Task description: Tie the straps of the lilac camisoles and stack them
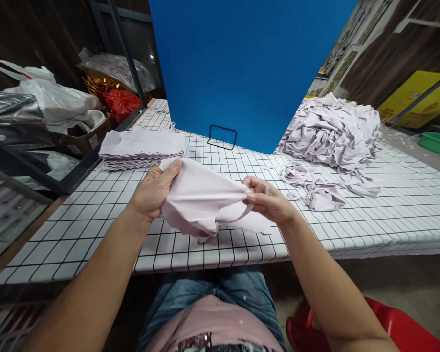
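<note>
A pale pinkish-white fabric piece point(200, 198) is stretched between my two hands, just above the table's front part. My left hand point(156, 188) grips its left side, thumb on top. At its right end, the fingers of my right hand point(266, 198) pinch an edge, where a narrow strip point(244, 214) curves down. Under the held cloth, another flat piece with a wavy edge point(254, 224) lies on the table. Behind my left hand sits a neat stack of folded fabric point(141, 146).
A large heap of crumpled fabric point(332, 129) lies at the back right, with loose scraps point(322, 193) before it. A blue panel point(242, 63) rises behind the checked tablecloth point(106, 205). Left are a metal frame and plastic bags point(58, 98); a red stool point(396, 325) stands lower right.
</note>
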`<state>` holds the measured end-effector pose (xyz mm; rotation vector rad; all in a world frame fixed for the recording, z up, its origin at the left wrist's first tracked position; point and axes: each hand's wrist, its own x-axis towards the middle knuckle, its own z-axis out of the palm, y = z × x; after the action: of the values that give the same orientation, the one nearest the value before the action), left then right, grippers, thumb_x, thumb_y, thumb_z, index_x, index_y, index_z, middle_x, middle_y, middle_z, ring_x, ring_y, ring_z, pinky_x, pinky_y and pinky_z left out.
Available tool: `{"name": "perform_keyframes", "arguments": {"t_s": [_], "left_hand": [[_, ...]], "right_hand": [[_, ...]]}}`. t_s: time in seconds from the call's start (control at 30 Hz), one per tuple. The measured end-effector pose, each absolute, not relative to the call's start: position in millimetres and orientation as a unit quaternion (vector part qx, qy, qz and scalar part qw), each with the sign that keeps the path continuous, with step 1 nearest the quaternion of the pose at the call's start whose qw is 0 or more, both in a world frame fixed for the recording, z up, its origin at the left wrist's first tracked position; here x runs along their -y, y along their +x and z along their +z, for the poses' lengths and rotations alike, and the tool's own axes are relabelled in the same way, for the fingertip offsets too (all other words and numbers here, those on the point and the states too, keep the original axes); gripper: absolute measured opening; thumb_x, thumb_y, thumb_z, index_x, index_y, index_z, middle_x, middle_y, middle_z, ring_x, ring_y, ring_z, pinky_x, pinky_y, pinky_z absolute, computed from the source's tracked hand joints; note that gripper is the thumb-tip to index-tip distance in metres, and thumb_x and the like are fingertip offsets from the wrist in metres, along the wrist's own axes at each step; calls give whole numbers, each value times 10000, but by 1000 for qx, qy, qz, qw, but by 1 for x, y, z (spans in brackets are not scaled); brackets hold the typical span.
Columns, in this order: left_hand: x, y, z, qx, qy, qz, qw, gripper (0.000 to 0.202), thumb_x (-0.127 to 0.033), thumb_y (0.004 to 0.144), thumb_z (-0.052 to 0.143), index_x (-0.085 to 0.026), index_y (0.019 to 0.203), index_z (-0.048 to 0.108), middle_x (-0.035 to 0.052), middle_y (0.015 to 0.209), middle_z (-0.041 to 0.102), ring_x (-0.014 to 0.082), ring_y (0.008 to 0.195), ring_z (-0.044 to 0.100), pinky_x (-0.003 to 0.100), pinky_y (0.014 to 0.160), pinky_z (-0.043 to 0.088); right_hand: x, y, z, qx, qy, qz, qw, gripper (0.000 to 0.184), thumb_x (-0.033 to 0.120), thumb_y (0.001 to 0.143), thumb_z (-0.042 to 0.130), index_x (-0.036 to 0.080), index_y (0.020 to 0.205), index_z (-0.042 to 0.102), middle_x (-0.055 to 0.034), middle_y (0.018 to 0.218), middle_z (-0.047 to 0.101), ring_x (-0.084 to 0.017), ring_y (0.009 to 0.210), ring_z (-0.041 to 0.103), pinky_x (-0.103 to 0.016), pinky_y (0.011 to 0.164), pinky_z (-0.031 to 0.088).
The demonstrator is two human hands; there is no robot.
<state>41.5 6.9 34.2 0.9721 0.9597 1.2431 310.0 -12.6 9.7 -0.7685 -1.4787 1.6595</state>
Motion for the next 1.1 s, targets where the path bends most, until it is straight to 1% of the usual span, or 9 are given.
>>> {"name": "perform_keyframes", "arguments": {"t_s": [0.2, 0.3, 0.4, 0.5, 0.6, 0.7, 0.77, 0.87, 1.1], "left_hand": [[-13, 47, 31, -436, 390, 601, 544, 254, -390, 754, 750, -161, 784, 644, 19, 635, 665, 209, 752, 698, 236, 606, 565], [-14, 68, 32, -419, 380, 614, 550, 241, -381, 777, 725, -154, 788, 647, 29, 627, 662, 224, 758, 703, 271, 637, 576], [-13, 100, 33, -381, 399, 577, 602, 248, -387, 818, 692, -145, 822, 640, 48, 657, 670, 220, 719, 694, 300, 634, 567], [-13, 128, 35, -349, 431, 506, 660, 270, -408, 854, 655, -143, 842, 611, 60, 690, 666, 201, 662, 668, 313, 625, 549], [-15, 138, 31, -330, 492, 448, 669, 319, -462, 871, 618, -145, 844, 596, 67, 722, 650, 196, 683, 638, 331, 671, 526], [-26, 126, 17, -379, 613, 440, 536, 330, -490, 820, 663, -165, 788, 609, 62, 745, 618, 223, 785, 601, 351, 768, 476], [-35, 108, 4, -436, 678, 424, 413, 340, -476, 731, 747, -184, 660, 588, 55, 689, 565, 260, 836, 576, 364, 812, 429], [-48, 80, -12, -454, 735, 359, 353, 371, -467, 629, 812, -211, 554, 554, 20, 534, 442, 285, 791, 566, 354, 801, 388], [-46, 60, 28, -394, 869, 183, 237, 382, -472, 564, 850, -224, 797, 677, 4, 530, 483, 203, 553, 487, 299, 668, 380]], "right_hand": [[6, 382, 43, 637, -532, 342, 441, 284, 412, 796, 725, 187, 898, 584, -14, 822, 578, -108, 669, 501, -245, 581, 426], [9, 374, 43, 592, -647, 175, 447, 377, 478, 788, 707, 174, 981, 594, -104, 1053, 590, -191, 858, 569, -318, 662, 492], [23, 329, 31, 640, -610, 216, 415, 490, 478, 800, 690, 181, 1163, 549, -142, 1217, 542, -230, 952, 588, -364, 716, 528], [32, 282, 15, 688, -526, 313, 389, 624, 386, 783, 706, 210, 1322, 447, -133, 1198, 575, -229, 919, 606, -382, 735, 526], [28, 269, 4, 672, -542, 274, 423, 494, 282, 810, 625, 202, 1278, 487, -100, 1043, 643, -222, 847, 603, -380, 726, 496], [20, 293, 4, 658, -589, 212, 419, 268, 193, 787, 561, 191, 1049, 615, -59, 880, 660, -205, 778, 592, -345, 682, 471], [19, 319, 10, 647, -619, 165, 413, 269, 141, 744, 543, 188, 989, 644, -50, 864, 658, -187, 733, 584, -323, 649, 461], [22, 354, 25, 620, -665, 115, 401, 304, 114, 713, 529, 181, 984, 648, -53, 882, 655, -154, 627, 563, -311, 600, 452], [28, 395, 64, 598, -723, 55, 343, 149, 160, 725, 591, 198, 843, 673, -45, 776, 649, -150, 594, 539, -290, 523, 402]]}}
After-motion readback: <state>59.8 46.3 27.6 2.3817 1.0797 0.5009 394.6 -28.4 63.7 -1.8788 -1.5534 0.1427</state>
